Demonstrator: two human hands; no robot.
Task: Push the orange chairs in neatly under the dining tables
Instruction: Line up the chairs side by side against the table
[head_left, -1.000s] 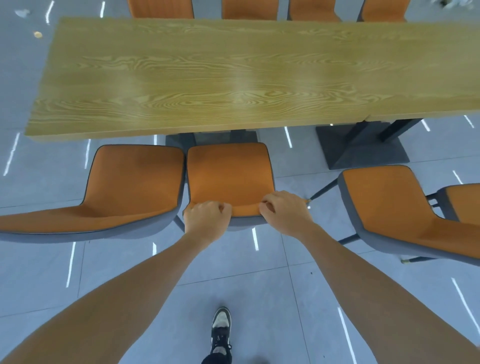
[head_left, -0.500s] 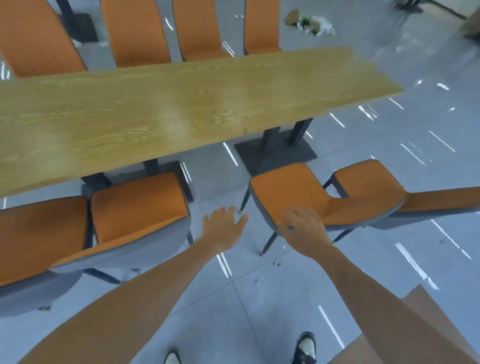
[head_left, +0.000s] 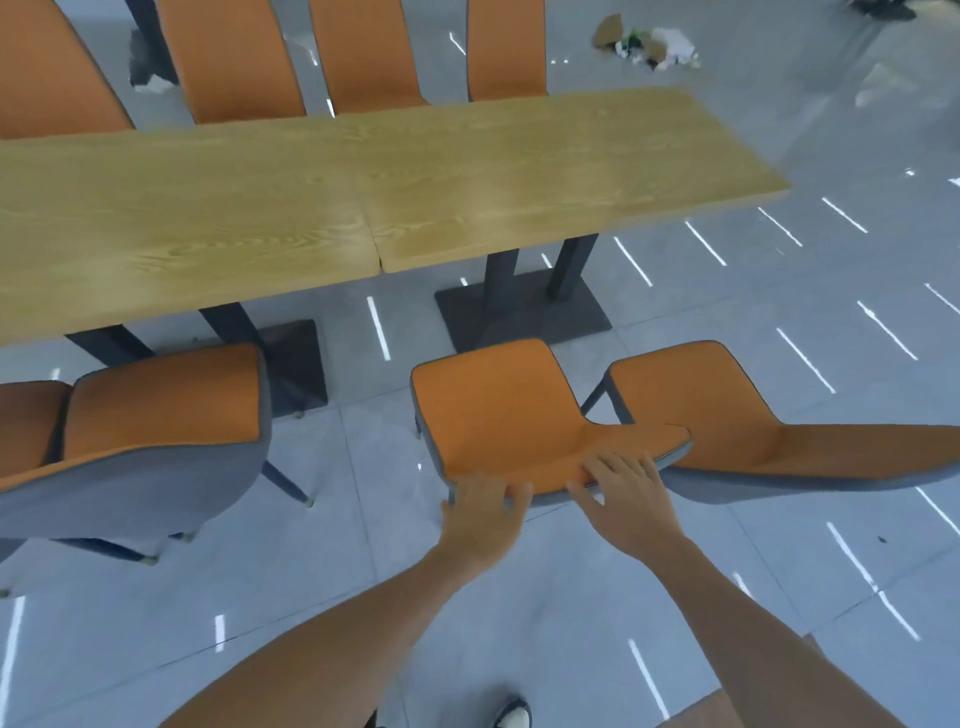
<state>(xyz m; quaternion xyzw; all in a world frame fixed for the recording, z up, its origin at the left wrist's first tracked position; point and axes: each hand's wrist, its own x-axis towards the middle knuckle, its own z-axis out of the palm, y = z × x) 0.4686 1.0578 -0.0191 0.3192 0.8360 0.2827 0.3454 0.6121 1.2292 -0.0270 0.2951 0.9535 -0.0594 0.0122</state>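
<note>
Underfoot, the grey tiled floor is glossy and streaked with white light reflections. Across it run 2 dining tables butted end to end, their tops long rectangles of pale yellow wood grain, each on dark posts over a flat dark base plate. Behind the far edge stand 4 orange chair backs, tall and rounded. On the near side, 2 chairs at the left sit close to the table edge, orange on the seat face and grey on the outer shell, with thin dark legs. At the right, another orange chair stands clear of the table. Just beside it, overlapping its edge, the chair being handled stands out on the floor in front of the base plate, its seat not under the tabletop. The left hand curls around the grey rim at the backrest's left corner. The right hand lies with fingers spread on the backrest's top edge. A small litter pile lies far off.
</note>
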